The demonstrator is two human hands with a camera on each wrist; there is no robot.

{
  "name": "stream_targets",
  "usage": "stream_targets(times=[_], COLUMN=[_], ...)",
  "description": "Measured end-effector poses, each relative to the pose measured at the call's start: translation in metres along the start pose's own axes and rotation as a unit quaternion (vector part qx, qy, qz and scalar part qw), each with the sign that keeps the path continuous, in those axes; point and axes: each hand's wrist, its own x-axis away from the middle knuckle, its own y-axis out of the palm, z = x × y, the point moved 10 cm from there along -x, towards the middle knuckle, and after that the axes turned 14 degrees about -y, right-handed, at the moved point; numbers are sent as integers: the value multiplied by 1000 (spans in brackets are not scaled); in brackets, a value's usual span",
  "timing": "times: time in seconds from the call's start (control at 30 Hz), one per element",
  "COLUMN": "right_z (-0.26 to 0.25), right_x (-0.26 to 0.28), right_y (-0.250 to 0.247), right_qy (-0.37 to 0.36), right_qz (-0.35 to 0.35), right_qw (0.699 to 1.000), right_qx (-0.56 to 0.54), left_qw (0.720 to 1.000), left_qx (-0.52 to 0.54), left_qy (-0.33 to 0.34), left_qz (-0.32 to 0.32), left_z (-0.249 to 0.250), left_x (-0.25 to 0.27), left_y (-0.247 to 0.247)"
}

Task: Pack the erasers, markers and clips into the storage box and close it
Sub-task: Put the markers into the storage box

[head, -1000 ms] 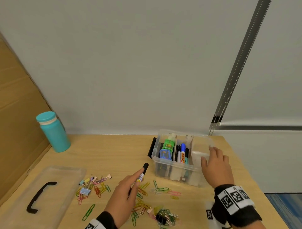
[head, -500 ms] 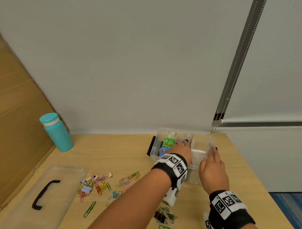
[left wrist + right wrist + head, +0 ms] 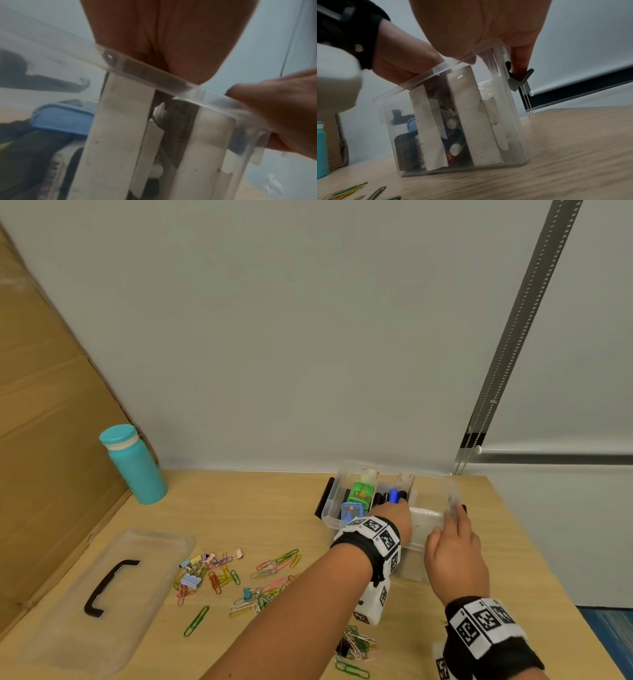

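The clear storage box (image 3: 333, 503) stands open at the table's back right. Its left compartment holds a green eraser (image 3: 361, 491) and a blue one (image 3: 350, 511); markers (image 3: 394, 495) stand in the middle compartment. My left hand (image 3: 400, 503) reaches into that middle compartment, fingertips on a black-capped marker (image 3: 403, 494); the box rim (image 3: 154, 73) hides most of the fingers. My right hand (image 3: 452, 529) grips the box's right end, thumb on the front wall, fingers over the rim by the black latch (image 3: 520, 75). Coloured paper and binder clips (image 3: 219, 573) lie loose on the table.
The clear lid (image 3: 144, 546) with a black handle (image 3: 106, 587) lies flat at the front left. A teal bottle (image 3: 133, 463) stands at the back left beside a cardboard sheet (image 3: 41, 440). More clips (image 3: 352, 648) lie near the front edge under my left forearm.
My left hand carried the black-capped marker from above the clips up into the box's middle compartment. The right hand stayed on the box's right end.
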Motion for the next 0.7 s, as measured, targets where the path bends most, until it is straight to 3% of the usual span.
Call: stream_targets(times=[0.1,0.2,0.3,0.43,0.57,0.63,0.7], right_z=[0,0,-1,0,-6,-29,-74], right_x=[0,0,0,2,7,13,20], right_y=[0,-1,-3,-3,-10,-19,-21], right_qy=[-2,2,-8,-9,0,-30,-110], right_qz=[0,6,22,35,56,73,69], right_qw=[1000,1000,1000,999,998,996,991], right_qx=[-3,-1,7,18,37,49,38], left_qw=[997,980,963,963,969,967,962], left_qx=[45,111,156,198,161,133,120], left_qy=[59,124,136,39,-89,-148,-185], left_qz=[29,105,174,181,165,159,162], left_z=[-6,-26,-74,-169,-261,-303,-337], left_x=[30,77,117,135,143,144,145], left_y=[-9,-22,-23,7,35,39,36])
